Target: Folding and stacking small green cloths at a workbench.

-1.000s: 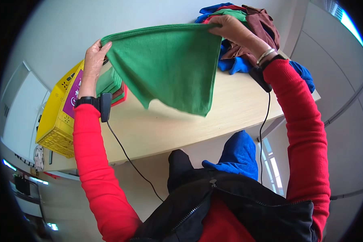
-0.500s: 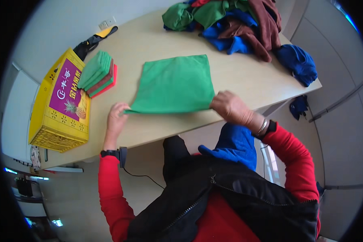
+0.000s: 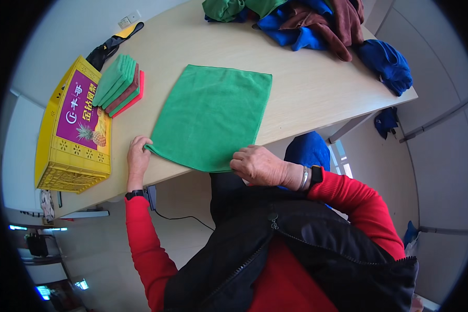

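A green cloth [image 3: 208, 114] lies spread out on the pale table [image 3: 166, 36], its near edge reaching the table's front edge. At its near left corner my left hand [image 3: 139, 156] pinches the fabric. My right hand [image 3: 257, 165] grips the near right part of the same cloth, just over the table edge, with the knuckles up and the fingertips hidden. Left of the cloth stands a stack of folded cloths [image 3: 118, 86] in green, brown and red.
A yellow carton [image 3: 73, 161] with a purple panel stands at the left, beside a black-and-yellow strap [image 3: 112, 47]. A heap of crumpled blue, green and brown cloths [image 3: 307, 23] lies at the back. One blue bundle [image 3: 385, 65] rests near the right corner.
My right hand has moved left and nearer to me with its corner of the green cloth. The cloth has turned and slid toward the front edge; my left hand has shifted slightly left.
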`<action>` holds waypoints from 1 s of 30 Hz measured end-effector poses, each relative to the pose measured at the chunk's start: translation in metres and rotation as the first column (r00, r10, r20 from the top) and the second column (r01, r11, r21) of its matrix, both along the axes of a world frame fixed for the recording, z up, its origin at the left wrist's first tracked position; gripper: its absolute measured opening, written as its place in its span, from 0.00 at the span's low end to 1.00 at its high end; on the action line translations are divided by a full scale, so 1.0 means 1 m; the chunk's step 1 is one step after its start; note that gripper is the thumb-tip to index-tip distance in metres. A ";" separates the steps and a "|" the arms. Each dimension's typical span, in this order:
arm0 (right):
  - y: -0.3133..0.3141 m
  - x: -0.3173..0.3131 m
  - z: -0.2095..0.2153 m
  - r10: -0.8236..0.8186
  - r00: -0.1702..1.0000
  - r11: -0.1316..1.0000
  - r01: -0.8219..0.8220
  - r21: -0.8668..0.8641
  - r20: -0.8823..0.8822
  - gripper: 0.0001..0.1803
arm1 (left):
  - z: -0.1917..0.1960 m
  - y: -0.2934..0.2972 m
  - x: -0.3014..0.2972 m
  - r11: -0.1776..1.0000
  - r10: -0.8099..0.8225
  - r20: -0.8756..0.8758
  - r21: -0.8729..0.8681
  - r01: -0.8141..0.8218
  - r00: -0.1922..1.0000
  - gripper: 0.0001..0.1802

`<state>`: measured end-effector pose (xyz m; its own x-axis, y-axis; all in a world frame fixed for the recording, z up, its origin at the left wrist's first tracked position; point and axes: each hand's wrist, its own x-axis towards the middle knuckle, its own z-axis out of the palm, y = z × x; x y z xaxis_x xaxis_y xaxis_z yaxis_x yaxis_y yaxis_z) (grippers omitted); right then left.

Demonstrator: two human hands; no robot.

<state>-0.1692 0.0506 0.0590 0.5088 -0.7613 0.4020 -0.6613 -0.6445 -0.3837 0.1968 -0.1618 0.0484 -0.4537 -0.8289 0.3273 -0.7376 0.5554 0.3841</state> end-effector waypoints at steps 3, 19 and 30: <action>-0.004 0.008 0.003 0.007 1.000 0.999 -0.008 0.035 0.005 0.06 | 0.007 0.009 0.008 0.999 0.031 0.090 0.009 -0.032 0.995 0.21; -0.058 -0.013 0.011 -0.178 0.983 0.981 0.174 -0.088 -0.033 0.29 | 0.015 0.160 -0.106 0.946 -0.003 -0.437 0.290 0.144 0.899 0.10; -0.092 -0.116 -0.006 -0.199 0.980 0.978 0.200 -0.052 0.015 0.16 | 0.041 0.160 -0.067 0.976 0.114 -0.649 0.215 0.038 0.752 0.05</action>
